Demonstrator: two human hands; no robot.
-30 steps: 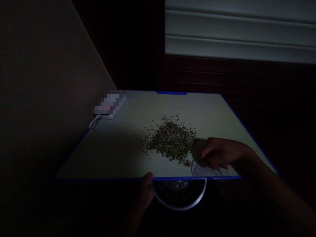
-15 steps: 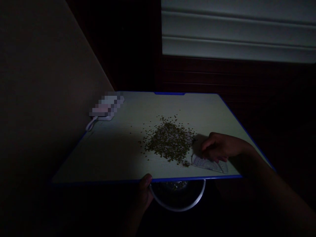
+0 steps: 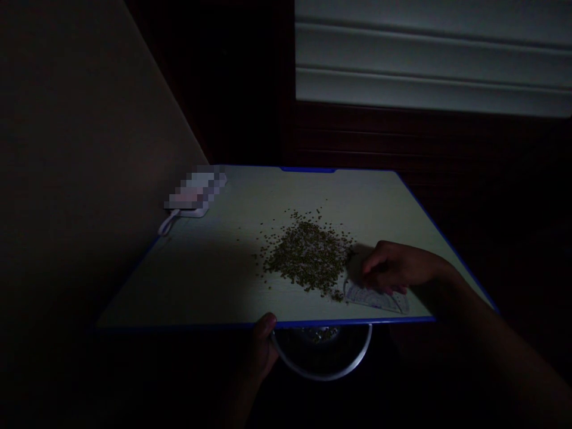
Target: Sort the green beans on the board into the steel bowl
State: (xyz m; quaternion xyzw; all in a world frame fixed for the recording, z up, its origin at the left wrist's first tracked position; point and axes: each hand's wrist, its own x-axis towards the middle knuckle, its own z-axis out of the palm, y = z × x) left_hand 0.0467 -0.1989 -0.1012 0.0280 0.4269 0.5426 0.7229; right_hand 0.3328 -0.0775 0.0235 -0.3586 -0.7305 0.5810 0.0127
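Observation:
A loose pile of small greenish-brown seeds or grains [image 3: 308,253] lies on the pale, blue-edged tabletop [image 3: 214,280]. My right hand [image 3: 393,268], its fingers curled, is on a clear half-round protractor [image 3: 375,298] at the pile's right side; the fingertips are partly hidden in shadow. The protractor's left end is beside a small clump of grains. Below the front edge, my left hand [image 3: 263,345] grips the left rim of a metal bowl [image 3: 328,378], with the thumb up against the table edge. Some grains show inside the bowl, whose far part is under the tabletop.
At the table's back left is a pale object with a strap [image 3: 167,222], its top blurred out. A wall [image 3: 89,119] rises along the left. Behind the table stand dark wooden panels [image 3: 379,137] and a light slatted panel [image 3: 424,65]. The room is dim.
My right hand and the protractor have shifted slightly left, closer to the small clump of grains. My left hand and the bowl stay nearly in place. The view has moved a little.

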